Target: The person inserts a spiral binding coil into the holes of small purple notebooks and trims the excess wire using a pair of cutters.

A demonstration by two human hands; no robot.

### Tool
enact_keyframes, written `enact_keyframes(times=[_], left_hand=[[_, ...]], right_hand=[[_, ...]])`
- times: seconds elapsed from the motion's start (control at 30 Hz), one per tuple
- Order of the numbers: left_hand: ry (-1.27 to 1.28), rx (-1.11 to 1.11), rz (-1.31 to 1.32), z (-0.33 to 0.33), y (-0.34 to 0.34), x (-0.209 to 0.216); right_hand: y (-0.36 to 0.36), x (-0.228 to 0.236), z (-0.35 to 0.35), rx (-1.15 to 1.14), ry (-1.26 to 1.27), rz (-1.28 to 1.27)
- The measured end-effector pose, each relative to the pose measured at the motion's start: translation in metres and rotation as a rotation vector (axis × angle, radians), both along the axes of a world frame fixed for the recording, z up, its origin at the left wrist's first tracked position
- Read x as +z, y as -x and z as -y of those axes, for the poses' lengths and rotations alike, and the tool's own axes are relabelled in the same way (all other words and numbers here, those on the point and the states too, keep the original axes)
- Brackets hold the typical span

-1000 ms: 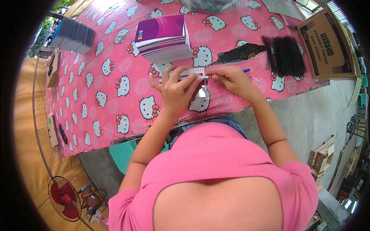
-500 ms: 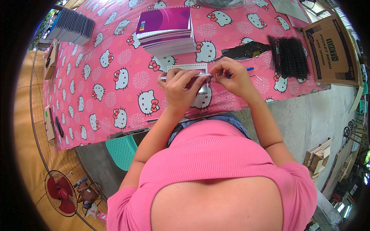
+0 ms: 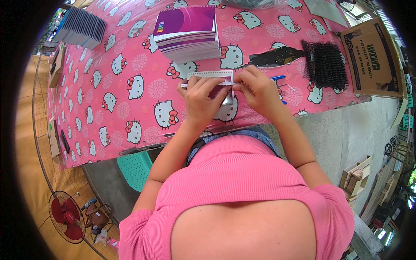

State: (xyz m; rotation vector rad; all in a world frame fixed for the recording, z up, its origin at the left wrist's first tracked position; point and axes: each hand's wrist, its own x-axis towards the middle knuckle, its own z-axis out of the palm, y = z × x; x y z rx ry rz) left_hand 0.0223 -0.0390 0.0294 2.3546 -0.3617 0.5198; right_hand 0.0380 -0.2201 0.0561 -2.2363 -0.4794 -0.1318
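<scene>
My left hand (image 3: 200,97) is closed around a thin memo pad (image 3: 229,83), held edge-up near the table's front edge. A purple part of it shows between the fingers. At the pad's right end my right hand (image 3: 260,90) pinches with thumb and forefinger; whatever lies between those fingertips is too small to make out. Just behind the hands lies a white sheet with a row of punched holes (image 3: 211,73). Below the pad a shiny silver piece (image 3: 228,99) shows, partly covered by my left fingers. A blue pen (image 3: 277,78) rests right of my right hand.
A stack of purple notebooks (image 3: 186,32) stands behind my hands. Black spiral coils (image 3: 326,65) lie at right by a cardboard box (image 3: 372,60). A torn black sheet (image 3: 277,56) sits between. Spiral-bound pads (image 3: 82,28) are stacked far left. The pink tablecloth (image 3: 147,102) covers the table.
My right hand has shifted slightly at the pad's right end, its fingers closing nearer together. More of the blue pen shows. My left hand stays on the pad.
</scene>
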Motion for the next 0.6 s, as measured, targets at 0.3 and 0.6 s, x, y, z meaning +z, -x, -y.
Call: enact_keyframes(times=[0.3, 0.6], left_hand=[[0.026, -0.017, 0.013, -0.001, -0.001, -0.003], [0.024, -0.019, 0.000, -0.001, -0.003, -0.004]], right_hand=[[-0.001, -0.007, -0.004, 0.019, 0.084, 0.008], [0.002, -0.007, -0.012, -0.029, 0.070, 0.179]])
